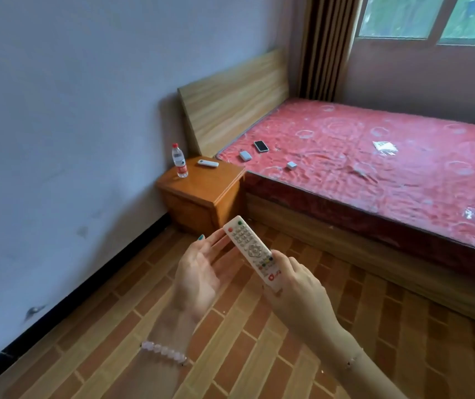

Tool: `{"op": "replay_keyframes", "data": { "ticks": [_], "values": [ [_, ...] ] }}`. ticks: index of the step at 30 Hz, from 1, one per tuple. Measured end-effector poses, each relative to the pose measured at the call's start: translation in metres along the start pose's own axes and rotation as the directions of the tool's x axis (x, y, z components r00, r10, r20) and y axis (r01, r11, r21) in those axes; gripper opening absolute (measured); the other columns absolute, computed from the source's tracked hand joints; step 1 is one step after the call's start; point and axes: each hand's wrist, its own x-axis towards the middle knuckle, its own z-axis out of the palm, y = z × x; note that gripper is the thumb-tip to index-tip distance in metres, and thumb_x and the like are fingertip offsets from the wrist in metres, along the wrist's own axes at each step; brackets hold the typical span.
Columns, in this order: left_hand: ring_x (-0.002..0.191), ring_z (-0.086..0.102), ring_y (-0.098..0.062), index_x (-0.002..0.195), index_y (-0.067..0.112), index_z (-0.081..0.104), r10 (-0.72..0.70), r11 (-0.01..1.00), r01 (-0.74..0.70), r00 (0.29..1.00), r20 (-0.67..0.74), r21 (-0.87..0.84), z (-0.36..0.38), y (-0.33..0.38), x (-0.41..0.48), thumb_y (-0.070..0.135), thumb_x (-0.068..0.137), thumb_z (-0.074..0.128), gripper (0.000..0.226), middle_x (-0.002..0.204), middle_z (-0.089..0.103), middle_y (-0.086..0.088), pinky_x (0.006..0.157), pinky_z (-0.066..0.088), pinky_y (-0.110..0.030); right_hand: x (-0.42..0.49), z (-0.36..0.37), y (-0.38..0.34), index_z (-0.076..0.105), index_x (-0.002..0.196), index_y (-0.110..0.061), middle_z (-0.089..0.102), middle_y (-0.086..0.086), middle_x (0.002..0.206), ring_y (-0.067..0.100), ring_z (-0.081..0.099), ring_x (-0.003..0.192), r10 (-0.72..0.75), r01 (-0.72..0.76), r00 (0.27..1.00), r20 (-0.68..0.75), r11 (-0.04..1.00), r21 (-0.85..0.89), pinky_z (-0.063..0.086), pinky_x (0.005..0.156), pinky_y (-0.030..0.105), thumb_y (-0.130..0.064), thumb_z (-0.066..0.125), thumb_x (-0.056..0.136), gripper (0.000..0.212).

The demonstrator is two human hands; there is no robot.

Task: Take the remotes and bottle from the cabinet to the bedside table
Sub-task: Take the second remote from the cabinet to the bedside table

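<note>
The red bed (pixel 374 174) is beside the bedside table (pixel 201 187). Over the floor, the right hand (pixel 299 286) grips the lower end of 1 white remote (pixel 250 249). The left hand (pixel 198 272) is spread, fingers straight beside it. On the table are the bottle (pixel 179 161) and 1 small remote (pixel 208 163).

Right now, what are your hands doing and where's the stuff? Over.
Right hand grips white remote low down; left hand open beside its top. Bottle and small remote on bedside table. Floor ahead shows no obstacle.
</note>
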Motion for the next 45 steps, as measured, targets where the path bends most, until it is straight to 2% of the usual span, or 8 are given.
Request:
{"op": "replay_keyframes", "data": {
  "ticks": [5,9,14,23,31,39,42,45],
  "values": [
    [0.118,0.055,-0.033,0.128,0.01,0.053,0.051,0.999,-0.052,0.997,-0.063,-0.011,-0.015,0.021,0.045,0.036,0.097,0.032,0.045,0.126,0.06,-0.015,0.101,0.041,-0.049,0.057,0.021,-0.002,0.038,0.135,-0.018,0.057,-0.004,0.114,0.016,0.054,0.1,-0.042,0.041,0.999,0.031,0.999,0.032,0.049,0.068,0.03,-0.033,0.056,0.085,0.056],
    [0.12,0.054,-0.03,0.13,0.011,0.053,0.056,0.998,-0.055,0.996,-0.075,0.014,-0.028,0.041,0.096,0.036,0.098,0.031,0.046,0.128,0.059,-0.012,0.106,0.036,-0.049,0.109,0.045,0.001,0.039,0.134,-0.02,0.058,-0.006,0.113,0.014,0.055,0.096,-0.036,0.034,0.999,0.04,0.999,0.039,0.043,0.062,0.022,-0.035,0.059,0.083,0.056],
    [0.119,0.056,-0.026,0.126,0.016,0.055,0.057,0.996,-0.053,0.997,-0.058,0.071,-0.053,0.075,0.173,0.037,0.098,0.028,0.045,0.127,0.061,-0.009,0.1,0.042,-0.044,0.187,0.075,-0.004,0.032,0.137,-0.024,0.053,-0.01,0.12,0.01,0.052,0.103,-0.04,0.038,0.996,0.081,0.999,0.033,0.049,0.073,0.023,-0.04,0.057,0.084,0.061],
    [0.118,0.055,-0.026,0.128,0.013,0.053,-0.065,0.996,0.072,0.991,-0.12,0.053,-0.097,0.142,0.292,0.035,0.098,0.031,0.043,0.131,0.057,-0.009,0.097,0.045,-0.043,0.312,0.13,-0.027,0.033,0.134,-0.024,0.051,-0.009,0.126,0.012,0.051,0.109,0.07,-0.079,0.981,0.182,0.996,0.048,0.047,0.081,0.025,-0.039,0.055,0.085,0.057],
    [0.118,0.053,-0.027,0.138,0.008,0.042,-0.119,0.993,0.121,0.979,-0.163,0.007,-0.118,0.171,0.376,0.034,0.098,0.033,0.048,0.134,0.052,-0.01,0.093,0.047,-0.043,0.4,0.171,-0.021,0.039,0.132,-0.019,0.054,-0.002,0.115,0.019,0.056,0.098,0.109,-0.116,0.969,0.224,0.993,0.02,0.047,0.074,0.029,-0.031,0.057,0.083,0.053],
    [0.119,0.054,-0.026,0.138,0.011,0.043,-0.146,0.989,0.147,0.95,-0.275,-0.017,-0.141,0.181,0.493,0.033,0.099,0.033,0.046,0.132,0.054,-0.009,0.096,0.047,-0.044,0.516,0.218,0.014,0.033,0.136,-0.021,0.047,-0.005,0.114,0.012,0.054,0.099,0.071,-0.082,0.931,0.357,0.996,0.017,0.047,0.067,0.018,-0.036,0.056,0.085,0.057],
    [0.119,0.053,-0.027,0.138,0.01,0.043,-0.169,0.985,0.149,0.919,-0.357,-0.083,-0.152,0.18,0.551,0.033,0.099,0.032,0.046,0.133,0.054,-0.011,0.096,0.046,-0.046,0.575,0.243,0.036,0.031,0.137,-0.024,0.046,-0.007,0.116,0.007,0.052,0.1,0.054,-0.076,0.903,0.427,0.997,0.034,0.042,0.061,0.012,-0.037,0.055,0.086,0.057],
    [0.118,0.051,-0.029,0.138,0.009,0.042,-0.204,0.974,0.137,0.875,-0.438,-0.181,-0.163,0.185,0.613,0.034,0.099,0.031,0.048,0.137,0.049,-0.013,0.094,0.045,-0.047,0.64,0.27,0.057,0.029,0.137,-0.026,0.043,-0.009,0.114,0.008,0.051,0.101,0.037,-0.066,0.875,0.483,0.997,0.044,0.048,0.075,0.019,-0.039,0.054,0.086,0.058]
  ]
}}
